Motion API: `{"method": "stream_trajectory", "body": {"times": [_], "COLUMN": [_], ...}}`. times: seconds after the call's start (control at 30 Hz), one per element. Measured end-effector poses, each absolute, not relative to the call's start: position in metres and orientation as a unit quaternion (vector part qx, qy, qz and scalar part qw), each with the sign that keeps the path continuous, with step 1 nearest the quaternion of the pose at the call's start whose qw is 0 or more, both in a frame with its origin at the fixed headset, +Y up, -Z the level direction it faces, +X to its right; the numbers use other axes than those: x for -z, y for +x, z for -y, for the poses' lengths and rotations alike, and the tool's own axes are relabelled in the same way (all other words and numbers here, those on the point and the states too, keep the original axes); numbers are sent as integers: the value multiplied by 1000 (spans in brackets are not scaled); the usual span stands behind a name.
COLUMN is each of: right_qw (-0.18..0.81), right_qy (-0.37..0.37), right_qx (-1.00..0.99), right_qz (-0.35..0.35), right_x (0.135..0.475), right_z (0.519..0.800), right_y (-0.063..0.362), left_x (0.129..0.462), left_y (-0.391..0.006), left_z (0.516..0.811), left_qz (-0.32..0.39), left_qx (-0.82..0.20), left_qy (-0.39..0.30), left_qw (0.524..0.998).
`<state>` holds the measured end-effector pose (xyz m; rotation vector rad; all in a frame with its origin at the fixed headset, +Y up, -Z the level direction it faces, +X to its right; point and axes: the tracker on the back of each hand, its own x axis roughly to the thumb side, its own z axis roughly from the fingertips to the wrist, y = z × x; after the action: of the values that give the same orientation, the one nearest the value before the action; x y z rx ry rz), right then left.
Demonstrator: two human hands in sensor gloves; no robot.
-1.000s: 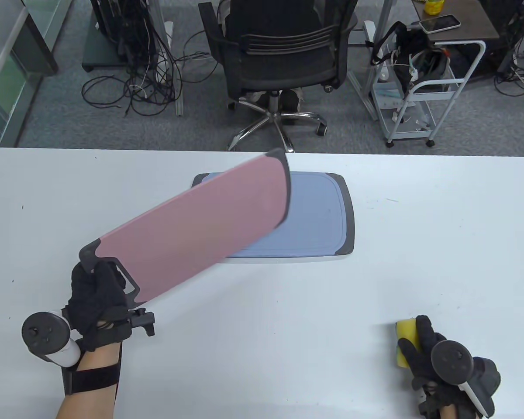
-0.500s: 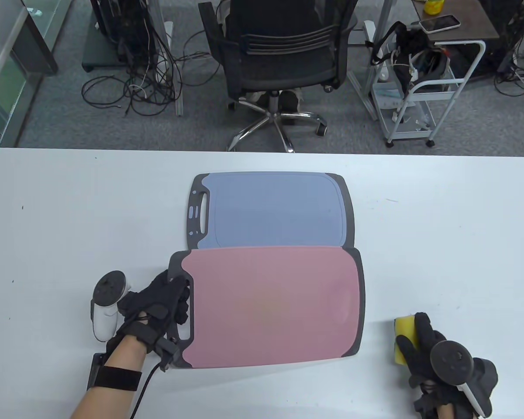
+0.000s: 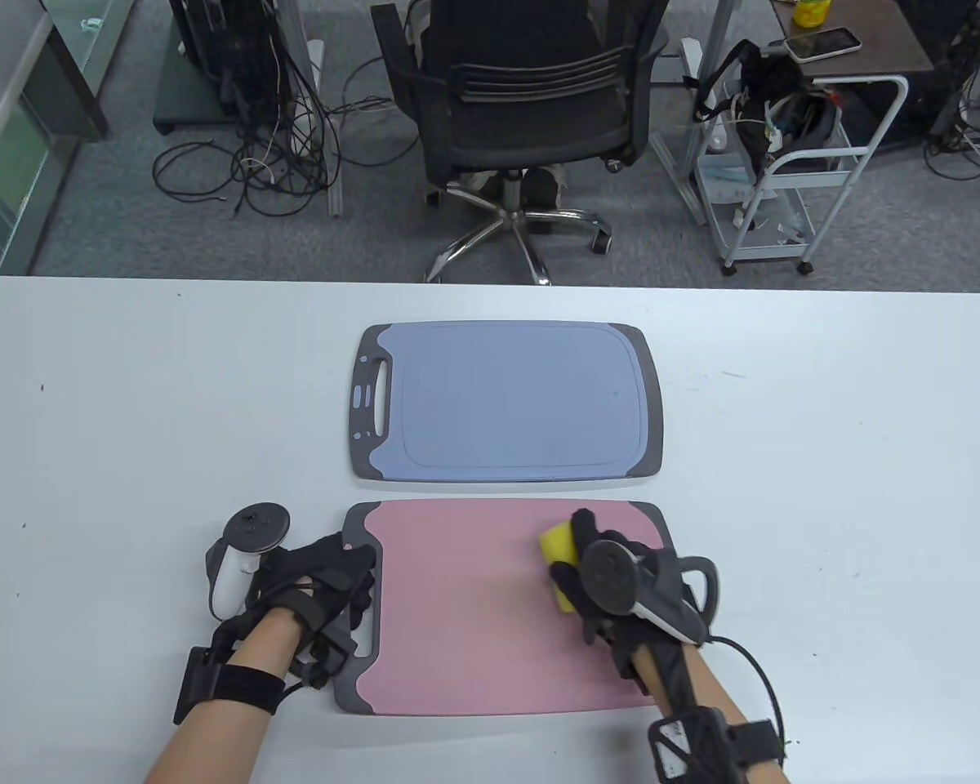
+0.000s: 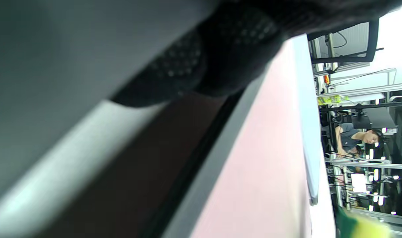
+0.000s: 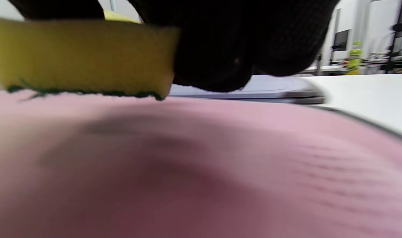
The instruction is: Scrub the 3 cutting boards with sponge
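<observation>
**Sponge on the pink board, left hand at the handle**

Nearest to the person, the pink cutting board (image 3: 474, 612) lies flat on the white table (image 3: 825, 457), long side across, with its dark handle end to the left. The left hand (image 3: 318, 584) lies on that handle end, fingers curled around the grip bar. The right hand (image 3: 600, 580) holds the yellow sponge (image 3: 557, 545) with curled fingers on the right part of the pink surface; in the right wrist view the sponge (image 5: 78, 56) shows a thin green layer below, and that layer touches the board (image 5: 201, 172).

Behind it, just beside but with a narrow strip of table between, lies the blue cutting board (image 3: 510, 400), same direction, with a grey rim and a groove inside the edge. Both sides of the table, left and right of the boards, are free white surface. No writing can be read on the boards.

Beyond the far edge stand a black office chair (image 3: 527, 90) and a white cart (image 3: 792, 163).
</observation>
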<state>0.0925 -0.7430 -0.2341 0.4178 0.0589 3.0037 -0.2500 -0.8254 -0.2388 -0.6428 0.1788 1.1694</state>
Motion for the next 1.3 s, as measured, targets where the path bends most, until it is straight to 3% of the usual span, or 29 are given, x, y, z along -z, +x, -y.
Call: {"method": "stream_trajectory", "body": {"times": [0.23,0.37,0.5,0.73,0.8,0.87,0.93,1.13,1.2,1.3], "right_qw": [20,-45,-25,-21,-13,-6,-11,-41,-39,-38], "right_qy": [218,214,132,-127,-149,-119,-39,256,295,271], "right_qx": [-975,-975,-989,-988,-984,-989,-996,-964,-954,-961], "right_qz": [-38,-40,-64,-88,-99,-92,-78,-52,-35,-41], "right_x": [258,265,274,263,257,257,257,214,201,205], "right_z": [751,751,757,769,771,770,767,757,757,757], "right_y": [-52,-66,0,207,224,206,162,-26,-52,-38], "left_x": [236,236,236,236,236,236,236,235,235,235], "left_y": [-248,-248,-248,-247,-247,-247,-247,-247,-247,-247], "left_z": [827,828,828,828,827,827,828,828,827,827], "left_qz": [-95,-95,-94,-95,-96,-95,-96,-95,-95,-96], "left_qx": [-529,-530,-531,-530,-530,-530,-530,-534,-535,-536], "left_qy": [-302,-303,-305,-305,-305,-305,-304,-306,-307,-308], "left_qw": [787,786,785,785,785,785,785,783,781,780]}}
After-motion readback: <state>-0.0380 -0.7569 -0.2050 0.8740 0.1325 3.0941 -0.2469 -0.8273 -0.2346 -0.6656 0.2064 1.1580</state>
